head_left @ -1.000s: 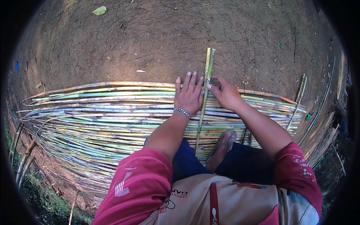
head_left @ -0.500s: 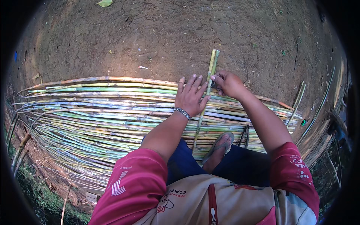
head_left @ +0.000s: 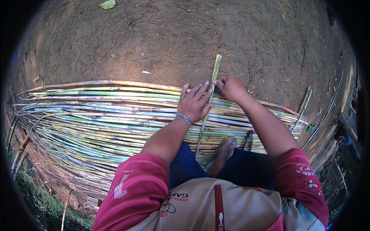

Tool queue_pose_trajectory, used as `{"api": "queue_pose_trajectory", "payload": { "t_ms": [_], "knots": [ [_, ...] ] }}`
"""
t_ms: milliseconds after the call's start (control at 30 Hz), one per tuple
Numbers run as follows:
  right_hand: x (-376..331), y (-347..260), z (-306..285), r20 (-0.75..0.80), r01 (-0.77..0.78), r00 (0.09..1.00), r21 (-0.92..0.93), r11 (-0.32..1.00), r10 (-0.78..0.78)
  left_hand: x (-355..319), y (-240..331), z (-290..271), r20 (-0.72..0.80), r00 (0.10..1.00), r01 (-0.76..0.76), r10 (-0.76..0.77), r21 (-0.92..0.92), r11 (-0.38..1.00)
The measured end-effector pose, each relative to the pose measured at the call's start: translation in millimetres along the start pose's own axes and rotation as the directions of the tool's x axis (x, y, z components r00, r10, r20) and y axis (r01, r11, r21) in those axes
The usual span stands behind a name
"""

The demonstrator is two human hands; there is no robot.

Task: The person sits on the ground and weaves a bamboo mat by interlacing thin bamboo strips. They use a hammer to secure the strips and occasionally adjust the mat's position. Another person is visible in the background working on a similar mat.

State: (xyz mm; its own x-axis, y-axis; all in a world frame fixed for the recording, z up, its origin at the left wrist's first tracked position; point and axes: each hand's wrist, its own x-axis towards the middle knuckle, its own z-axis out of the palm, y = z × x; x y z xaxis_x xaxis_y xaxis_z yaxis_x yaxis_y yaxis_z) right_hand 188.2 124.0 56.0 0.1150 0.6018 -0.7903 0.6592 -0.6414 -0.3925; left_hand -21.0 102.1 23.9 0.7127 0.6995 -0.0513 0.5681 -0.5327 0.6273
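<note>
Work at the grip looks like setting or fastening the cross strip where it meets the outermost canes; that is a judgement, since fingers cover the joint. The next move seems to call for the strip held firm at that crossing while the finer fingerwork is done there.

The right hand is curled, thumb and fingertips drawn together against the strip's right edge; whether they pinch the strip or some thin tie, I cannot tell. The cross strip runs through the grip, its tip poking out beyond and its longer part slanting back toward the body.

Just left of that grip, the left hand lies spread, fingers wide and closed on nothing, fingertips and thumb at the strip. A metal bracelet circles that wrist.

Under both hands, the long canes lie side by side, reaching far to the left and less far to the right. Back toward the body are 1 sandalled foot and, to its right, a dark tool with 2 slim arms.

Well right of the grip, short upright sticks cross the canes' ends; farther off, ahead and left, lies 1 pale leaf.
</note>
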Motion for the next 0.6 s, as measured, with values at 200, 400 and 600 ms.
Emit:
{"api": "queue_pose_trajectory", "payload": {
  "t_ms": [200,400,600],
  "knots": [
    [-5,7,7,-0.041,0.06,0.997,-0.037,0.998,-0.062,-4,-5,7,0.006,0.998,-0.055,0.055,0.087,0.995],
    [-22,26,-9,0.187,-0.11,0.977,0.039,0.993,0.1,-5,-5,7,0.001,0.998,-0.061,0.062,0.094,0.994],
    [-91,20,1,0.125,0.215,0.976,-0.415,0.884,-0.179,-6,-6,9,-0.009,0.998,-0.057,0.058,0.083,0.995]
  ]
}}
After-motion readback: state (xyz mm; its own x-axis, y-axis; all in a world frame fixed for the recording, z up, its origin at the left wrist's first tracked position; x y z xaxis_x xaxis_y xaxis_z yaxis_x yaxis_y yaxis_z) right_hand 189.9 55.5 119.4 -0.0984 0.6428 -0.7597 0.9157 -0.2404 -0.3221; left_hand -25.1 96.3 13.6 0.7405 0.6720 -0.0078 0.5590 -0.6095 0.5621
